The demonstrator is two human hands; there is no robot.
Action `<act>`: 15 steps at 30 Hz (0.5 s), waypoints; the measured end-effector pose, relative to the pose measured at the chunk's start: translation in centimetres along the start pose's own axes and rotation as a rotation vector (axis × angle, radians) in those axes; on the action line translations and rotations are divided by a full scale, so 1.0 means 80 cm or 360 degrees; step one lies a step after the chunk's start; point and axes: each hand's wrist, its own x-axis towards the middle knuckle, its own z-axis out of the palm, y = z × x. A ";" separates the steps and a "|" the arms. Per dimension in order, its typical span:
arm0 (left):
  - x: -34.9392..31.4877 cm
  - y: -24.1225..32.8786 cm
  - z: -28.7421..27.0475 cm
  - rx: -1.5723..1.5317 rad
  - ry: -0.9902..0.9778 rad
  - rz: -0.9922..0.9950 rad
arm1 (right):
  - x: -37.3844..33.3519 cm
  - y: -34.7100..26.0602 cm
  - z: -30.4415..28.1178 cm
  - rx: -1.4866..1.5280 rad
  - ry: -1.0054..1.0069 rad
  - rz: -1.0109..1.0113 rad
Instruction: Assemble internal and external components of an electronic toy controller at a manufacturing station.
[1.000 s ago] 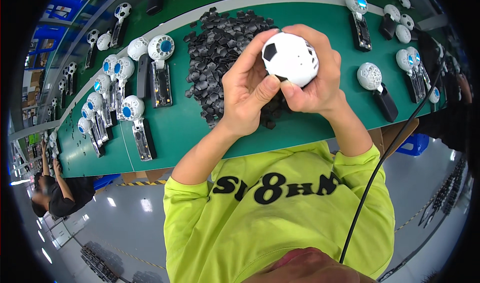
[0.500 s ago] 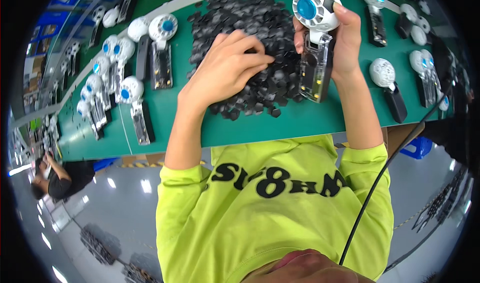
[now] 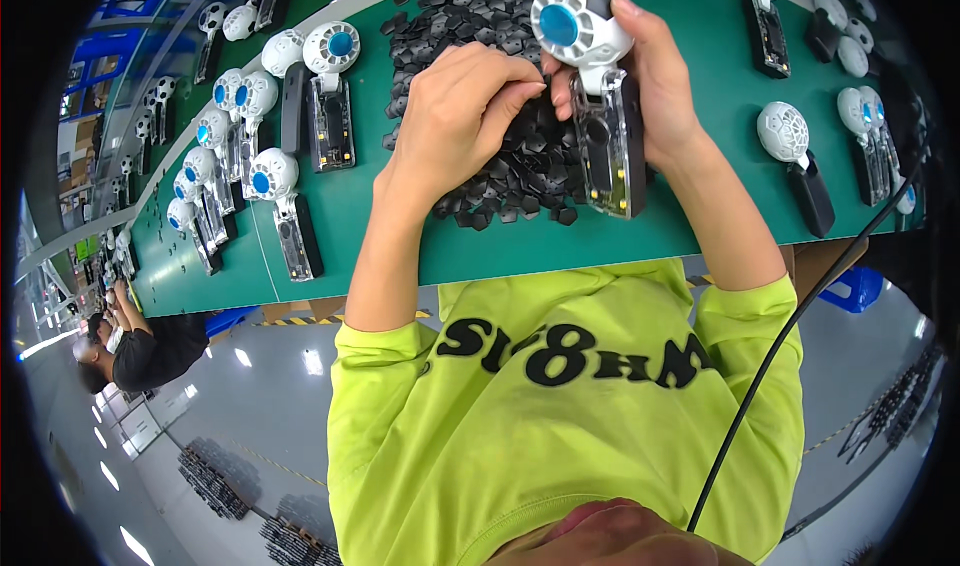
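In my right hand (image 3: 655, 86) is a ball-headed handheld device (image 3: 562, 28). It has a white football-like head with a blue disc, and a clear-and-black handle (image 3: 610, 156) pointing down toward me. My thumb rests near a black patch on the head, and my fingers curl behind the device. My left hand (image 3: 460, 116) is closed in a pinch close to the device's neck, above a heap of small black angular pieces (image 3: 500, 171). Whatever lies between its fingertips, if anything, is too small to make out.
Similar devices lie on the green table (image 3: 385, 256), among them a left-hand group (image 3: 270, 181) and one at right (image 3: 785, 136). A black cable (image 3: 760, 376) hangs across the right side. Another person (image 3: 150, 356) works at far left; a blue bin (image 3: 850, 291) stands below the table.
My left hand has drawn up from the black heap, its fingers now pinched together. My right hand has brought the device leftward, nearer to the left hand. The whole view has shifted slightly.
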 end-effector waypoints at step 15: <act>0.002 -0.007 -0.003 0.0518 -0.0369 0.0305 | 0.016 0.008 -0.023 0.0243 0.0007 -0.0016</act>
